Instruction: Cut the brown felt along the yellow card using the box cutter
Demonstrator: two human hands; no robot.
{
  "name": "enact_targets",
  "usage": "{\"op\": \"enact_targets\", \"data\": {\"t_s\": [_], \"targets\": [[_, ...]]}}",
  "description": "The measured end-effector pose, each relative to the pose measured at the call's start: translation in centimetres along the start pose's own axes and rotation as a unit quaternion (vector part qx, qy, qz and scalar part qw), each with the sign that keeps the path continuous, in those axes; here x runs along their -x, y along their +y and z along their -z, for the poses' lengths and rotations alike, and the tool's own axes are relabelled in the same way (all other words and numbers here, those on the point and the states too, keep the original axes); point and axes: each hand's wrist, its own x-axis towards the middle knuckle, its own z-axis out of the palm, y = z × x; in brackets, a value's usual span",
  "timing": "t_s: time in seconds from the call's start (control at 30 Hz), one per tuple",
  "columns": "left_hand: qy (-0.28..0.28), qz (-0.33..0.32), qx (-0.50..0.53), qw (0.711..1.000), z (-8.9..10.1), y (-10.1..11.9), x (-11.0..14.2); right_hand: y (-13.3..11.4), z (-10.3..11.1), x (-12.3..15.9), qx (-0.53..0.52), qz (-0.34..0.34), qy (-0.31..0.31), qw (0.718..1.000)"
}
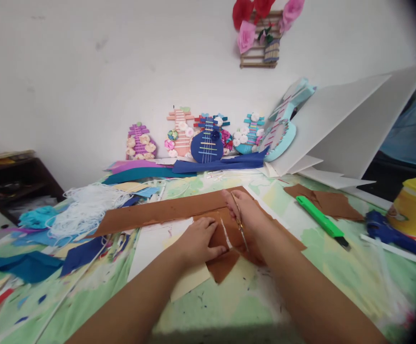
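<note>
Where brown cloth point(236, 241) is lying: my left hand point(196, 240) is pressing down, half-open, fingers spread;
Scissors point(240, 221): my right hand point(249, 210) is curling closed round them.

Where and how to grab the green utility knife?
Probably the middle of its green handle, from above, pinching across the long sides: it's long and narrow and lies flat, with the blade exposed at the near end.

Your left hand point(198, 241) is lying palm-down, thumb extended | your right hand point(244, 214) is gripping, fingers curled
</note>
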Motion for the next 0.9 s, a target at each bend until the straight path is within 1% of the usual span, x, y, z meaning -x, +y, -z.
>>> {"op": "enact_targets", "data": {"t_s": [0.07,0.13,0.17,0.2,0.27,0.33,0.43,0.5,0.57,0.6,0.63,0.67,0.7,0.73,0.77,0.8,0.87,0.9], "targets": [[0.001,-0.001,-0.003,1.000,0.0,0.1,0.1,-1.0,0.9,0.7,0.089,0.060,-0.019,0.994],[0.003,-0.005,-0.004,1.000,0.0,0.1,0.1,-1.9,1.5,1.5,0.173,0.122,-0.048,0.976],[0.004,-0.006,-0.004,1.000,0.0,0.1,0.1,-2.3,1.7,1.9,0.188,0.142,-0.065,0.970],[0.005,-0.006,-0.005,1.000,0.0,0.1,0.0,-2.7,1.8,2.2,0.177,0.150,-0.081,0.969],[0.006,-0.006,-0.005,1.000,0.0,0.1,0.0,-3.0,1.8,2.5,0.109,0.136,-0.110,0.979],[0.008,-0.010,-0.006,1.000,0.0,0.0,0.1,-2.9,1.6,2.6,0.005,0.101,-0.119,0.988],[0.011,-0.021,-0.012,1.000,-0.1,0.0,0.3,-2.1,1.3,2.4,-0.127,0.055,-0.100,0.985],[0.015,-0.031,-0.021,0.999,0.0,0.2,0.4,-1.7,1.5,2.2,-0.164,0.043,-0.074,0.983],[0.020,-0.041,-0.035,0.998,0.3,0.6,0.5,-1.7,2.1,2.3,-0.162,0.047,-0.046,0.985],[0.020,-0.046,-0.042,0.998,0.5,0.9,0.5,-1.9,2.6,2.5,-0.133,0.054,-0.041,0.989],[0.019,-0.049,-0.049,0.997,0.7,1.1,0.4,-2.1,3.1,2.8,-0.077,0.064,-0.041,0.994],[0.015,-0.053,-0.057,0.997,0.9,1.3,0.4,-2.3,3.5,3.0,0.009,0.076,-0.047,0.996],[0.009,-0.055,-0.064,0.996,1.2,1.5,0.4,-2.6,4.0,3.3,0.116,0.088,-0.052,0.988],[0.003,-0.055,-0.072,0.996,1.5,1.6,0.4,-2.8,4.4,3.6,0.233,0.096,-0.054,0.966],[-0.002,-0.051,-0.081,0.995,1.7,1.6,0.5,-2.9,4.7,3.8,0.344,0.098,-0.050,0.932],[-0.005,-0.043,-0.091,0.995,2.0,1.5,0.7,-2.9,5.0,3.9,0.440,0.095,-0.040,0.892],[-0.013,-0.020,-0.110,0.994,2.5,1.2,1.4,-2.6,5.5,3.9,0.573,0.073,-0.024,0.816],[-0.018,-0.011,-0.116,0.993,2.7,0.9,1.9,-2.4,5.8,3.8,0.614,0.061,-0.022,0.786]]}}
